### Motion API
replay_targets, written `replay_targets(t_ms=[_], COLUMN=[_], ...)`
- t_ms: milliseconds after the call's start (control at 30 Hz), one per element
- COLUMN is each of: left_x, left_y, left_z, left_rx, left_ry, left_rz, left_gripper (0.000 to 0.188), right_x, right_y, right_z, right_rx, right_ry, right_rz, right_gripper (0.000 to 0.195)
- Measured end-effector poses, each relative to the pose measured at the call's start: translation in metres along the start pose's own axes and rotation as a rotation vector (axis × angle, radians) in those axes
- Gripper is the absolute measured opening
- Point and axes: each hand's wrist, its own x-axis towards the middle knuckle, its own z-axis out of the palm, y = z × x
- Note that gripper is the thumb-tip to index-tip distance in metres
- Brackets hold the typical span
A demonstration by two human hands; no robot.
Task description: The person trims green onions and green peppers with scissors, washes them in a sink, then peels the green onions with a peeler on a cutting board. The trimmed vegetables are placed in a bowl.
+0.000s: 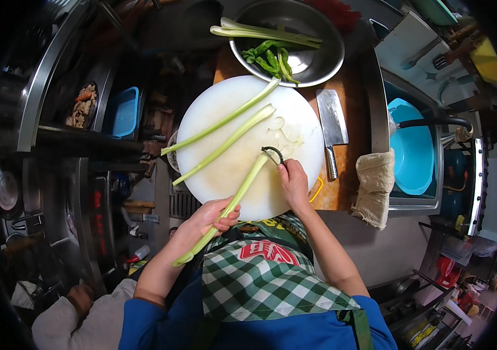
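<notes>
My left hand point(221, 214) grips a celery stalk point(242, 188) near its middle, and the stalk slants up over a round white cutting board point(213, 175). In my right hand point(294, 181) is a black Y-shaped vegetable peeler point(277, 152), its head at the stalk's far end. Two more celery stalks, one farther point(226, 116) and one nearer point(226, 143), lie side by side on the board's left half. Thin pale peelings point(290, 142) are scattered on the board just beyond the peeler. The fingers of my right hand hide most of the peeler's handle.
A steel bowl point(323, 65) behind the board holds green peppers point(270, 59) and celery stalks point(270, 33). To the right lies a cleaver point(332, 118), then a cloth point(373, 188) over the sink edge and a blue basin point(410, 148). Another person's sleeve point(99, 317) shows at lower left.
</notes>
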Motion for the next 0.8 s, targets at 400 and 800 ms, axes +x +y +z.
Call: replay_targets(t_ms=[400, 800], left_x=[0.003, -0.004], left_y=[-0.001, -0.006], left_z=[-0.011, 0.018], left_rx=[-0.085, 0.369], left_ry=[-0.066, 0.204], left_rz=[-0.030, 0.102], left_gripper=[0.031, 0.042], right_x=[0.020, -0.040], right_y=[0.005, -0.018], right_z=[-0.004, 0.000], right_rx=[-0.294, 0.004], right_ry=[0.049, -0.218], right_rz=[0.147, -0.158], right_gripper=[0.018, 0.017])
